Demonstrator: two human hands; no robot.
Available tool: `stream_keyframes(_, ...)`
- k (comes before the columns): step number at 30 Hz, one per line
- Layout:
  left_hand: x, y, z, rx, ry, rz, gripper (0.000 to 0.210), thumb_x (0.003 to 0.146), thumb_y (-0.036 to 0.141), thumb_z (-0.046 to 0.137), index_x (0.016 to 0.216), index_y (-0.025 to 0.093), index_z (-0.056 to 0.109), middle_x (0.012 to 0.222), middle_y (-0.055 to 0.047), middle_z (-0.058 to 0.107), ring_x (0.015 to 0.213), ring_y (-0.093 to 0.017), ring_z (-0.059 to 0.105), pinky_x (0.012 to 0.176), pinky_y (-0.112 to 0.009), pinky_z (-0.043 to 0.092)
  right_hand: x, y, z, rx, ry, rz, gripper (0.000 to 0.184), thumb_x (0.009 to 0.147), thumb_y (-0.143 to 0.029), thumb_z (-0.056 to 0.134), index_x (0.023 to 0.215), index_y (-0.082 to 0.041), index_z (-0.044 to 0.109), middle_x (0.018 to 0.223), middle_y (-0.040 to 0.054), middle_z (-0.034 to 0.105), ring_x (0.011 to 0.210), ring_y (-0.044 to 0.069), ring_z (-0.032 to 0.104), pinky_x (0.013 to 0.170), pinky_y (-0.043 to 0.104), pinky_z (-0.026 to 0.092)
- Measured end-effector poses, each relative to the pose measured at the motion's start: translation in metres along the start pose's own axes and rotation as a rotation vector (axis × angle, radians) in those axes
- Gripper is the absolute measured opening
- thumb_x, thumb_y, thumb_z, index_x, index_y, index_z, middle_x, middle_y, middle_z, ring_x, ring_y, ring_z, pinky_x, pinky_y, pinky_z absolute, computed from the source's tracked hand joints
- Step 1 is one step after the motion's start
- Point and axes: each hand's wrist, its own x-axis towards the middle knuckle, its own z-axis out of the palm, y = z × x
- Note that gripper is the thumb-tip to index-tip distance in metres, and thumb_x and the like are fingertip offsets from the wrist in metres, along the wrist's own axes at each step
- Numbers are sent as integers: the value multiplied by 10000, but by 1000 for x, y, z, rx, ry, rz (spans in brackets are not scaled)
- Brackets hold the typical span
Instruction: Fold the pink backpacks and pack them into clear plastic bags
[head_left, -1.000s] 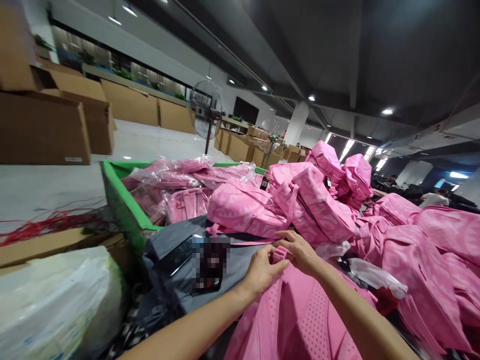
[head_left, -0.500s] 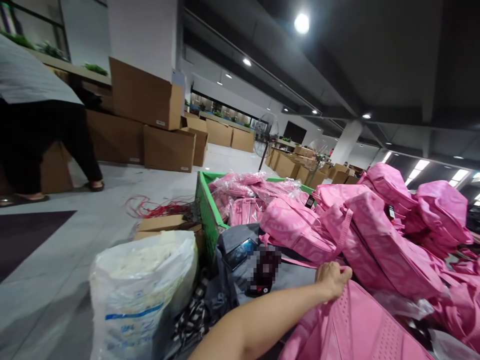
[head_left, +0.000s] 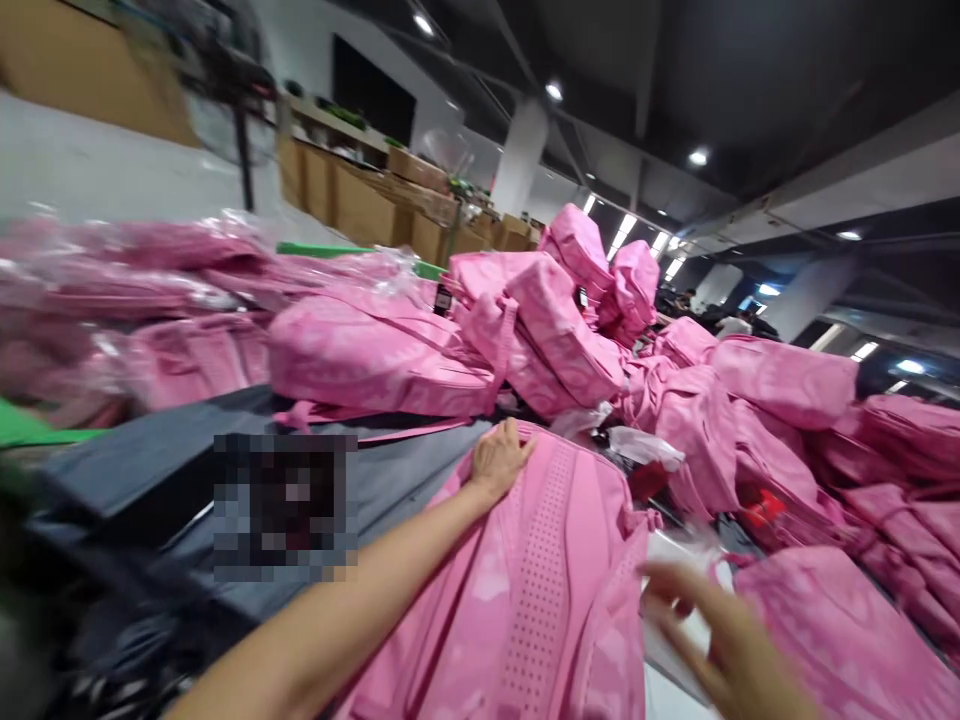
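A pink backpack (head_left: 544, 560) with a perforated back panel stands in front of me, propped up toward me. The fingers of my left hand (head_left: 501, 462) are closed on its top edge. Just off the backpack's right side is my right hand (head_left: 724, 635), blurred by motion, its thumb and fingers apart and nothing between them. White plastic wrapping (head_left: 675, 560) lies behind that hand. To the left of the backpack spreads dark grey cloth (head_left: 420, 470), with a pixelated dark object (head_left: 296, 495) on it.
Another pink backpack (head_left: 375, 350) lies beyond my left hand. Plastic-wrapped pink bags (head_left: 187, 270) fill a green-rimmed bin (head_left: 322, 250) at left. More pink backpacks (head_left: 787, 375) are heaped on the right. Cardboard boxes (head_left: 360, 200) and a standing fan (head_left: 240, 110) are behind.
My view has swung right and closer to the heap. My right hand has come into view at lower right. The left hand still grips the backpack, which now shows more fully.
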Motion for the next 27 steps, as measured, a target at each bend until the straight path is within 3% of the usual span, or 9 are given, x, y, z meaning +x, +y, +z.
stream_keyframes(3,-4,2,-12,24,23,80,494,1004,429,541,1378,106,525,1256,-188,632,1115,-328,644,958,-443,499,27,45,-19,81,82,545,403,899,-618,537,836,-226,606,770,85,673,718,239,650,671,330,506)
stream_keyframes(5,-11,11,-19,31,74,169,544,981,391,593,1457,157,474,1428,-193,528,1293,-353,533,1082,-505,415,44,74,-11,187,25,739,458,903,-651,472,819,-210,563,649,86,644,561,229,627,545,311,468)
stream_keyframes(7,-20,25,-19,-11,102,352,513,966,313,617,1444,169,500,1526,-193,445,1408,-374,401,1167,-565,299,59,94,9,297,3,806,561,901,-732,386,896,-197,555,600,77,630,476,216,606,465,280,426)
stream_keyframes(11,-27,63,-2,-147,-9,745,326,941,210,618,1263,162,632,1361,-145,615,1332,-333,468,1151,-533,346,79,95,37,402,132,698,671,737,-858,482,877,-204,539,648,66,631,512,201,594,452,263,399)
stream_keyframes(16,-15,111,26,-249,-159,1003,674,824,95,715,1447,258,517,1446,-25,609,1345,-223,504,1092,-330,425,74,49,17,295,463,338,453,722,-640,617,881,-234,495,746,-4,578,657,171,556,635,286,463)
stream_keyframes(19,-11,132,32,-277,-232,1184,343,848,171,762,1162,301,719,1241,23,733,1295,-188,560,1072,-286,398,57,29,6,198,549,97,279,773,-445,647,864,-236,486,659,-58,484,529,120,468,520,236,409)
stream_keyframes(21,-11,138,31,-257,-231,1243,108,898,206,739,966,288,759,1128,5,761,1280,-185,567,1103,-304,355,47,28,6,188,604,20,227,795,-375,645,838,-236,471,645,-68,456,494,101,447,466,210,385)
stream_keyframes(25,-16,125,21,-158,-187,1246,236,996,105,540,940,234,730,1220,-58,713,1357,-191,490,1205,-374,235,37,47,11,346,689,78,246,806,-378,663,845,-231,470,657,-66,469,511,95,456,476,196,404)
stream_keyframes(27,-28,110,16,-78,-188,1193,230,967,57,540,886,183,715,1102,-97,736,1258,-231,557,1194,-436,254,39,58,11,435,721,138,285,783,-410,686,849,-226,478,651,-65,469,509,96,433,475,201,392)
